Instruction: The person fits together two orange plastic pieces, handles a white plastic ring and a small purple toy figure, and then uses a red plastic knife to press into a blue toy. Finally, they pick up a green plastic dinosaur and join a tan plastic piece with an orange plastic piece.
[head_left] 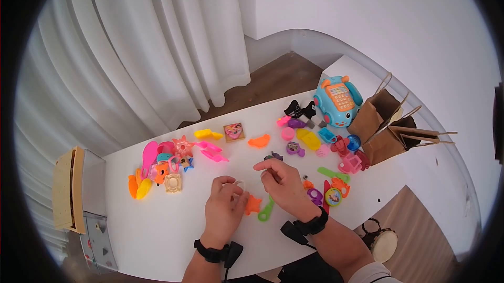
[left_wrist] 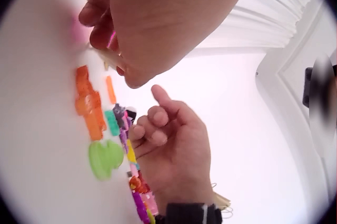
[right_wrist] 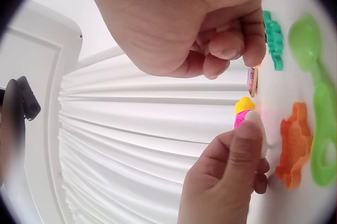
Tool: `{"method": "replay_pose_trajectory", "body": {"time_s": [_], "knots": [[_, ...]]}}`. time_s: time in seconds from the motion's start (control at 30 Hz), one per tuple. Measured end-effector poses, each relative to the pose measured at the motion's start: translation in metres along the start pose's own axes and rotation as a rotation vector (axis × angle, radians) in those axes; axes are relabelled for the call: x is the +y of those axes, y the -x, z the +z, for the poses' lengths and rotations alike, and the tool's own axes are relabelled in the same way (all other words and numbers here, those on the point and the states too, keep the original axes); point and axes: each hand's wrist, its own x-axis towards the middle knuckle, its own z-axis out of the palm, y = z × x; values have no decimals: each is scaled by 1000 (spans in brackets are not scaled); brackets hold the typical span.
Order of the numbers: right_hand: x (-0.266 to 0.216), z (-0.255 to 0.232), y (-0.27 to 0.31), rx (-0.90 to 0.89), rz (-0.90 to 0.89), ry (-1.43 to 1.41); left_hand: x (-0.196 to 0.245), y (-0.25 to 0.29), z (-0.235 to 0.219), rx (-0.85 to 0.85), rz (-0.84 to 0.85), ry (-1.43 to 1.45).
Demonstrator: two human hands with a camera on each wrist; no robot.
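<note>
My left hand (head_left: 223,209) pinches a small whitish piece (head_left: 240,184) between thumb and fingers, above the near middle of the table. In the right wrist view its pale edge (right_wrist: 264,138) shows past the thumb; the rest is covered, so I cannot tell its kind. The right hand (head_left: 286,188) hovers just to the right, fingers loosely curled around nothing. Close beside the left hand lies an orange mould (head_left: 253,204), with a green spoon (head_left: 266,209) to its right. Beyond the right fingertips sits a teal toy piece (right_wrist: 274,42).
Pink, orange and yellow toys (head_left: 150,157) are heaped at the left. Several coloured toys (head_left: 310,138) spread over the right, before a blue toy telephone (head_left: 336,99) and brown paper bags (head_left: 375,125). An orange piece (head_left: 259,141) and a heart-pictured box (head_left: 234,132) lie farther back.
</note>
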Motion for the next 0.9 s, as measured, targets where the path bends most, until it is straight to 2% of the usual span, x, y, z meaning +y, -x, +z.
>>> {"method": "replay_pose_trajectory", "body": {"time_s": [0.1,0.13,0.17,0.2,0.27,0.37,0.5,0.57,0.7,0.77,0.9], "knots": [[-6,1,3,-61,-41,26,-10,-2,-4,91,-113,293],[-10,2,5,-161,-17,5,-12,-4,-7,118,-154,437],[-12,2,7,-261,9,-16,-9,-2,-12,64,-354,543],[-13,3,8,-261,10,-15,-6,-2,-16,64,-355,545],[-14,8,10,-485,96,-69,-3,-2,-20,94,-392,670],[-12,14,15,-532,24,33,-2,-1,-21,64,-439,778],[-7,18,15,-459,-49,131,7,-2,-20,26,-453,820],[-8,17,13,-415,-82,149,8,-2,-19,-13,-545,875],[-11,17,13,-463,-79,152,4,1,-14,-19,-491,931],[-10,20,15,-366,-96,248,4,2,-17,-85,-487,909],[-11,16,11,-361,-16,61,10,2,-20,-138,-419,933]]}}
